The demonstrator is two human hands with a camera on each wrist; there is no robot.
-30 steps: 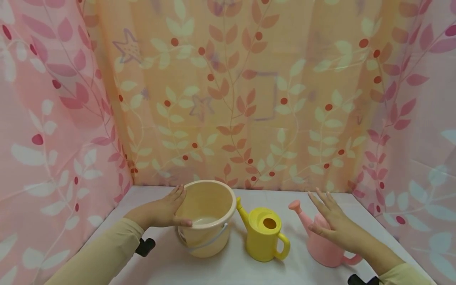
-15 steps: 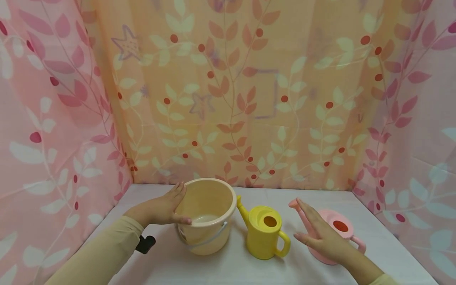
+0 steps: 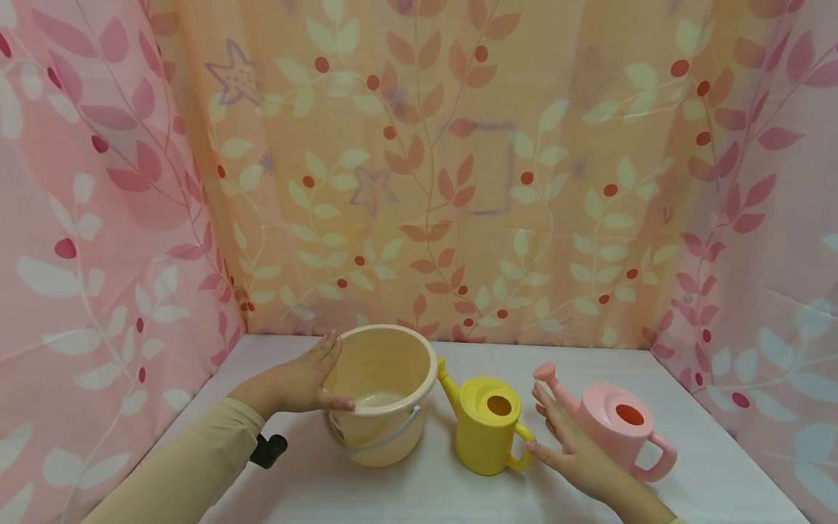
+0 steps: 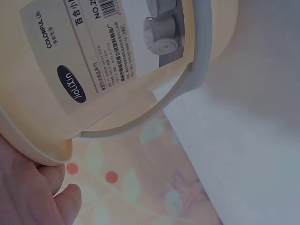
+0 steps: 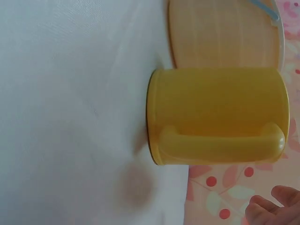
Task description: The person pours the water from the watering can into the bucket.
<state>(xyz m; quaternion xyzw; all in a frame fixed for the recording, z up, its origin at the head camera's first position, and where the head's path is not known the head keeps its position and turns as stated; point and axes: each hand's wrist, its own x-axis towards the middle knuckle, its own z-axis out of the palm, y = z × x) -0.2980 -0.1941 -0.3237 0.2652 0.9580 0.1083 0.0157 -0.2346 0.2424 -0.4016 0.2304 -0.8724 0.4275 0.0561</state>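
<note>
My left hand (image 3: pixel 297 382) rests against the left side of the cream bucket's rim, thumb and fingers spread along it. The bucket (image 3: pixel 386 437) stands upright; its grey-blue handle (image 3: pixel 386 435) hangs down. A printed label (image 4: pixel 89 51) shows on its side in the left wrist view. To its right stands a yellow watering can (image 3: pixel 484 440), spout toward the bucket. My right hand (image 3: pixel 579 455) reaches toward its loop handle (image 5: pixel 220 147), fingers extended and holding nothing; the thumb overlaps the handle's edge in the head view. A pink watering can (image 3: pixel 612 422) stands behind this hand, partly covered.
Everything stands on a white-covered table (image 3: pixel 458 502). Leaf-patterned fabric (image 3: pixel 419 182) hangs at the back and on both sides. A black wrist device (image 3: pixel 268 450) shows under the left sleeve (image 3: pixel 190 455).
My right hand has come down and leftward from in front of the pink watering can to beside the yellow can's handle, uncovering the pink can's top. The left hand stays at the bucket.
</note>
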